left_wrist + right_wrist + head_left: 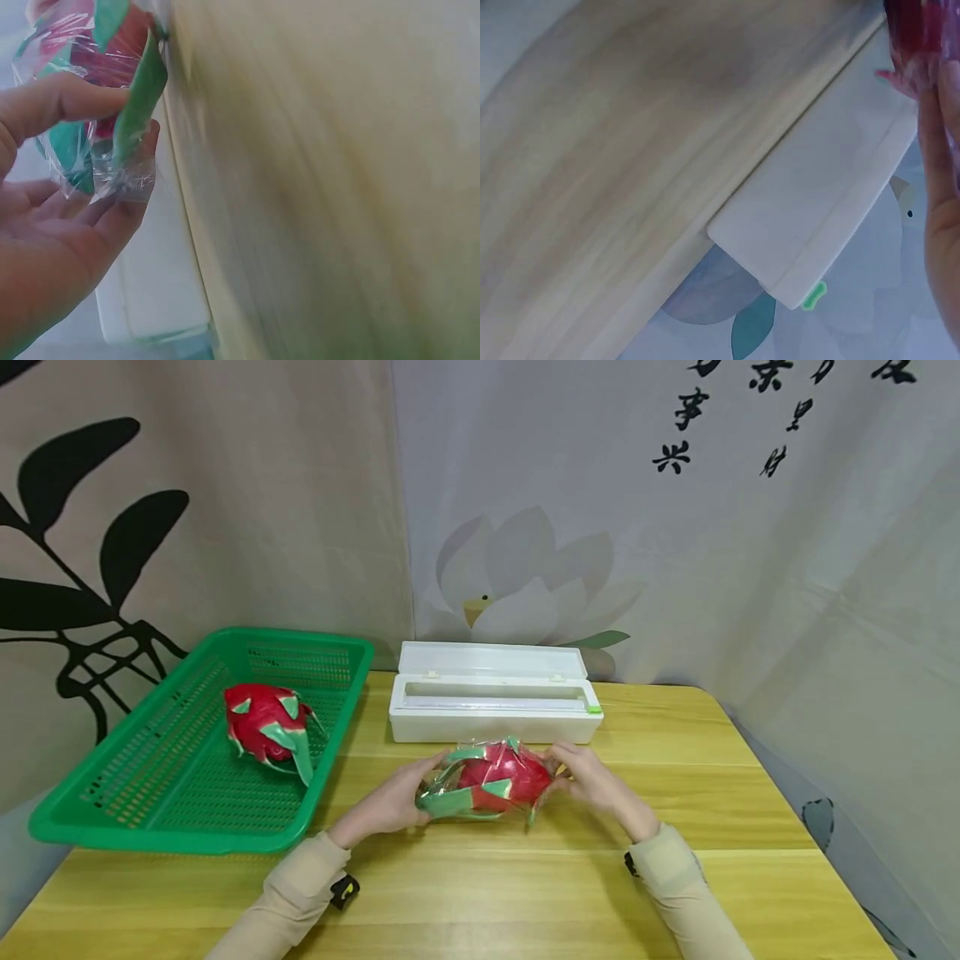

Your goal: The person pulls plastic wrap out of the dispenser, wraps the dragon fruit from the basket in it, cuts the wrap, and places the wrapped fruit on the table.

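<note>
A red dragon fruit (504, 777) with green scales, wrapped in clear plastic film, is held between both hands in front of the white box. My left hand (396, 795) grips its leafy left end; in the left wrist view the thumb lies on the film (124, 176) and the fingers curl beneath. At the other end my right hand (592, 781) pinches the film, and the right wrist view shows its fingers (936, 150) against the wrapped red end. A second dragon fruit (264, 722), without visible film, lies in the green basket (183, 842).
Behind the hands stands a white cling film dispenser box (495, 728) with its lid (491, 658) raised and a green tab at its right end. The basket takes up the left of the wooden table (720, 877). A printed curtain (300, 510) hangs behind the table.
</note>
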The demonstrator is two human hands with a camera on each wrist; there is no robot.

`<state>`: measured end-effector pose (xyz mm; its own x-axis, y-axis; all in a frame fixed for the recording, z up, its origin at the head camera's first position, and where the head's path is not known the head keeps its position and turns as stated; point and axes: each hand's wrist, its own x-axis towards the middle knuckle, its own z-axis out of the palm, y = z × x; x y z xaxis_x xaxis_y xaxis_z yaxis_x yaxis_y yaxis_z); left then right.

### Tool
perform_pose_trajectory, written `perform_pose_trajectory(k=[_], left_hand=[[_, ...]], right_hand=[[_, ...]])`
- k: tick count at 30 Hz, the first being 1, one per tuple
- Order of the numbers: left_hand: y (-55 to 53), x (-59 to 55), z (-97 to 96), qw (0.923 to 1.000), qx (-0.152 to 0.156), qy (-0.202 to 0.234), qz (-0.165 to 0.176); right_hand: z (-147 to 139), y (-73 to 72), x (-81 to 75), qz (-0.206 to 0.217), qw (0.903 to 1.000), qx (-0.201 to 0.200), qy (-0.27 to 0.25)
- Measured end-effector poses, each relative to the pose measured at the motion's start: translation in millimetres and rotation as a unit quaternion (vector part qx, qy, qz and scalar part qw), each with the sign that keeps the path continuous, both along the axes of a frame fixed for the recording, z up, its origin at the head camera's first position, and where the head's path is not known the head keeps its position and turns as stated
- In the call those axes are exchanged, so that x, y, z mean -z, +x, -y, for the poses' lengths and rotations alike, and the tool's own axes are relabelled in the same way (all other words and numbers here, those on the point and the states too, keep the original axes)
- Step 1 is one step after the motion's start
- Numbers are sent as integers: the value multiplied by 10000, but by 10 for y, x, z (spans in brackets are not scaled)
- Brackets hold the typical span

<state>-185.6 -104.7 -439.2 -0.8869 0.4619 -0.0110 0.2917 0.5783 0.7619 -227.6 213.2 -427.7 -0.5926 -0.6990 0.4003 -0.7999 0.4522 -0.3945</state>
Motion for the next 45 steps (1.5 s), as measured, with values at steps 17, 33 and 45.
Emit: perform_pose_trajectory(k=[17, 33, 45], left_hand=[[1, -2, -21, 9987, -243, 423, 121], [4, 21, -8, 9970, 151, -437, -622], [-16, 21, -26, 9950, 228, -531, -815]], right_hand=[[-26, 17, -59, 1470, 9863, 645, -365], [14, 94, -94, 1657, 9819, 831, -387], [10, 88, -26, 2829, 9495, 707, -1156]])
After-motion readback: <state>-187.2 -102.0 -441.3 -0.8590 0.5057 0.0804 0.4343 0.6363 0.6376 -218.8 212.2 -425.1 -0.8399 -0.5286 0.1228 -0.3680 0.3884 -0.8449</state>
